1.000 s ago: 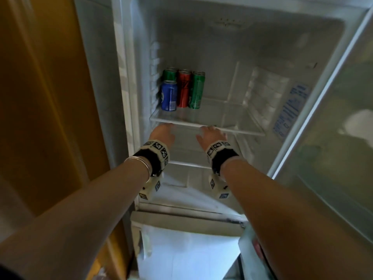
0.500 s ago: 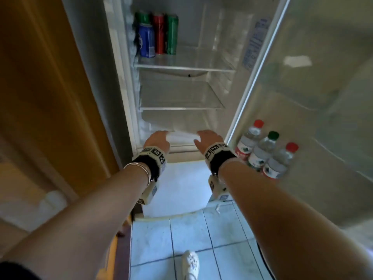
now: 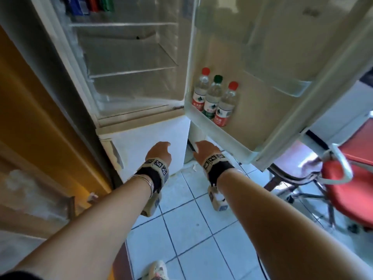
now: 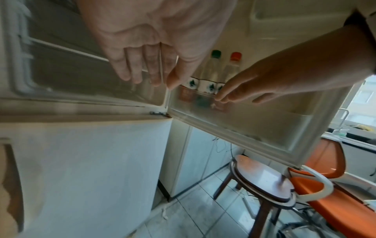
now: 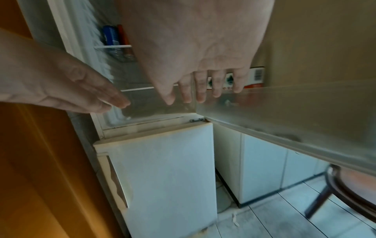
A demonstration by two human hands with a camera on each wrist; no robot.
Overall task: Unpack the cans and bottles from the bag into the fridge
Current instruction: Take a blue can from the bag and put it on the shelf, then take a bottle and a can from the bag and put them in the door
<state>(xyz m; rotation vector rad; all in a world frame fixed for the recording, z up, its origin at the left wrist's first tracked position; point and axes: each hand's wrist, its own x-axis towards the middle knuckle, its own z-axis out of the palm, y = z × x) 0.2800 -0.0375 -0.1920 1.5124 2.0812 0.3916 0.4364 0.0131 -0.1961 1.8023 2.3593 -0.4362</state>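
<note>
The fridge's upper compartment point(image 3: 129, 57) stands open. Blue, red and green cans point(image 3: 88, 5) stand at the left end of its top shelf, also seen as cans point(image 5: 114, 37) in the right wrist view. Three water bottles point(image 3: 214, 98) with red and green caps stand in the lowest door shelf point(image 3: 222, 136). My left hand point(image 3: 159, 152) and right hand point(image 3: 203, 150) hover side by side in front of the lower fridge door point(image 3: 153, 136), below the open compartment. Both are empty, with fingers point(image 4: 142, 69) loosely extended. No bag is in view.
The open fridge door point(image 3: 282, 77) juts out on the right above a wooden stool point(image 4: 262, 178) and a red chair point(image 3: 347, 178). An orange wooden panel point(image 3: 40, 118) borders the left. White tiled floor point(image 3: 191, 219) lies below, with my shoe point(image 3: 157, 269) on it.
Both empty hands have dropped from the top shelf's front edge to in front of the lower door. The view has tilted down, bringing the door bottles, floor and chair into sight.
</note>
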